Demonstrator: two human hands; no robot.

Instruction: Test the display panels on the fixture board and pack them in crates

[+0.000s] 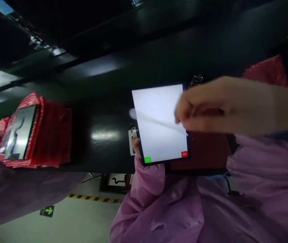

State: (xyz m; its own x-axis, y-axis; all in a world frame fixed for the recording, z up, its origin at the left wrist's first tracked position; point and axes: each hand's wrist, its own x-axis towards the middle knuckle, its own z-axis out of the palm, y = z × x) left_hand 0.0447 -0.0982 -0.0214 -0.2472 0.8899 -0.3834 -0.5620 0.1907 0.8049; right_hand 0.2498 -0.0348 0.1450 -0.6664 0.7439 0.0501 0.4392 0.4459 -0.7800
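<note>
A tablet (159, 141) faces up in front of me, its screen lit plain white with a green box at the lower left corner and a red box at the lower right. My left hand (136, 147) grips its lower left edge; most of the fingers are hidden behind it. Over the tablet's right side, my right hand (204, 104) is blurred by motion, its thumb and fingers pinched together. A pale stick with a rounded end (156, 122), smeared and see-through from motion, stretches from near those fingers across the screen. Whether it touches the glass cannot be told.
Left on the dark bench (103, 111) stands a stack of red bubble bags (52, 135), with another tablet (21, 133) on its left side. A red mat (204, 152) lies at right, and more red bags (267, 72) beyond. Another person's purple clothing (27, 195) shows at left.
</note>
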